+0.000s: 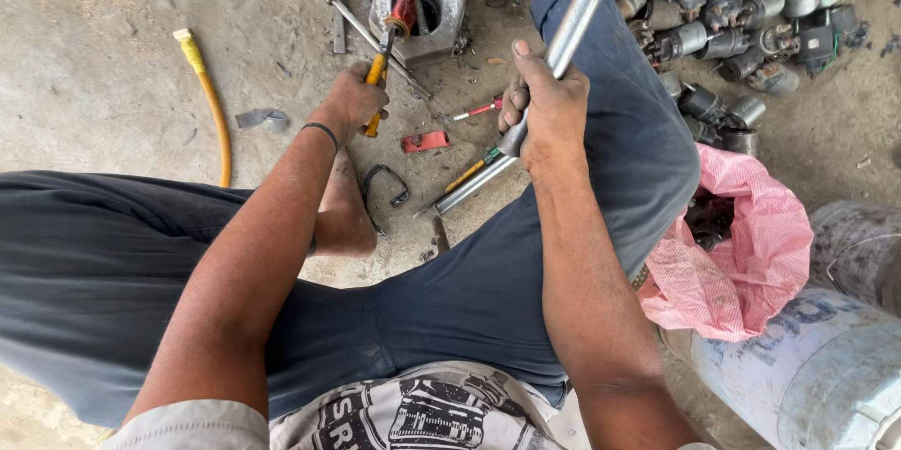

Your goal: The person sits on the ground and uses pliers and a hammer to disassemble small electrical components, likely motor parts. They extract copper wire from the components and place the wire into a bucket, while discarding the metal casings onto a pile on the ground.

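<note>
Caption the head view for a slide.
Seated on concrete, left hand sets a yellow-handled screwdriver into a metal housing; right hand grips a steel hammer handle.

Bare, dusty concrete floor (113,28) with stuff scattered all over: a yellow hose (214,103) on the left, a metal block (419,7) at the far middle, a small red scrap (425,141) nearer, grimy cylindrical parts (741,18) heaped far right, and a pink sack (741,262) near right.

1. Two hands at work: left hand (352,98), right hand (549,112).
2. One yellow-handled screwdriver (378,84).
3. One metal pipe (549,70).
4. One hexagonal metal block (449,14).
5. One yellow hose (214,103).
6. One pink sack (751,262).
7. One heap of dark cylindrical parts (741,9), too many to count.
</note>
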